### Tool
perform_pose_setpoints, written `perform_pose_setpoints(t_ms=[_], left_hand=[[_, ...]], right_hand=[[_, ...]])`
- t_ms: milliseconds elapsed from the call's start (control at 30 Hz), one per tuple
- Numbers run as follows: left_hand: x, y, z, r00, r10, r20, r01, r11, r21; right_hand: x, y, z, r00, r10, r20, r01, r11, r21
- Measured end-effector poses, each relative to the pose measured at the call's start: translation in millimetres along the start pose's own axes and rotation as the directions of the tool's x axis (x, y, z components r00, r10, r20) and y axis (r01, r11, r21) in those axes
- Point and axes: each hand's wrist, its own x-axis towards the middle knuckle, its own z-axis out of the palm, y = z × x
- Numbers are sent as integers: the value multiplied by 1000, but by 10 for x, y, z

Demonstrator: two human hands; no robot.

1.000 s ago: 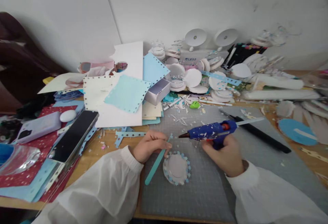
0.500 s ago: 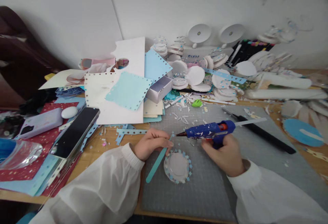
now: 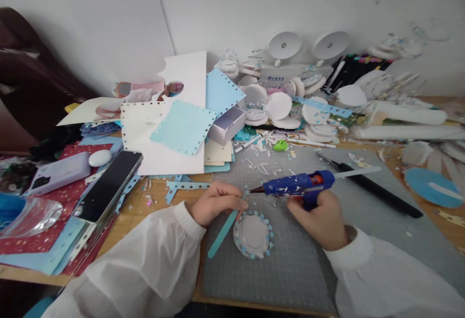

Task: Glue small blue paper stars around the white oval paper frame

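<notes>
While the left hand [image 3: 214,204] pinches the upper end of a teal strip [image 3: 225,226] between thumb and fingertips, the right hand [image 3: 319,218] is closed around the grip of a blue glue gun [image 3: 296,184], its nozzle aimed left at the pinched end, just short of the fingers. Both sit in the lower middle of the frame on a grey cutting mat [image 3: 290,269]. The strip slants down to the left; its upper end lies close beside a round disc [image 3: 252,234] with a star-punched blue rim, which lies flat on the mat between the two hands.

The step in hand looks like gluing: the nozzle is lined up with the strip's tip. The next move seems to call for a small, steady dab on the strip end, with the fingertips kept clear of the hot tip, and then a prompt press before the glue sets.

Above the mat, in mid frame, lie paper scraps [image 3: 259,163] and a stack of punched sheets [image 3: 181,126]; a phone [image 3: 109,187] lies at the left, a black tool [image 3: 366,187] at the right.
</notes>
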Motion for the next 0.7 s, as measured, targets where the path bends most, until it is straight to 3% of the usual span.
perform_pose_setpoints(t_ms=[700], left_hand=[[-1,-2,-1,1000,-18,7,18,1000,-6]], right_hand=[[1,42,4,996,-90,-17,89,995,-54]])
